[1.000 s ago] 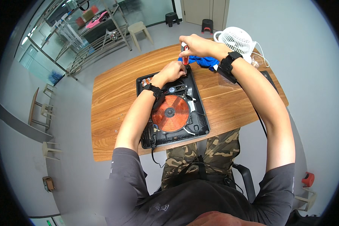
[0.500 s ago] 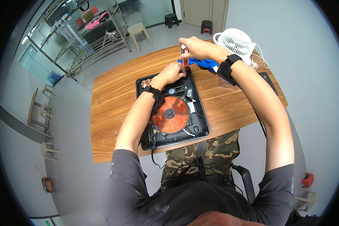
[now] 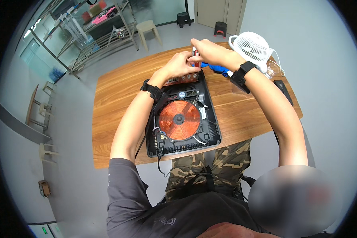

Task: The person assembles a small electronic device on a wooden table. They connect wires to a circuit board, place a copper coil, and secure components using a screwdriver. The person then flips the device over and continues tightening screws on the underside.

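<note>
An opened induction cooker (image 3: 210, 115) lies on the wooden table, its round copper coil (image 3: 171, 126) exposed. At the cooker's far end is an orange-brown control board (image 3: 180, 80) with several small round parts. My right hand (image 3: 205, 51) is closed around the red-and-white handle of a screwdriver (image 3: 196, 61), held upright over the cooker's far right corner. My left hand (image 3: 179, 65) is raised over the control board, with its fingers closed at the lower part of the screwdriver. The screwdriver's tip is hidden behind the left fingers.
A blue cloth (image 3: 218, 69) lies right of the screwdriver, partly behind my right forearm. A white fan (image 3: 250, 45) with a cable stands at the table's far right. A black oblong object (image 3: 283, 92) rests by the right edge. A black cord (image 3: 159, 164) hangs off the front.
My left hand has lifted from the cooker's far right corner to the screwdriver, uncovering more of the control board. My right hand still holds the screwdriver at nearly the same place.
</note>
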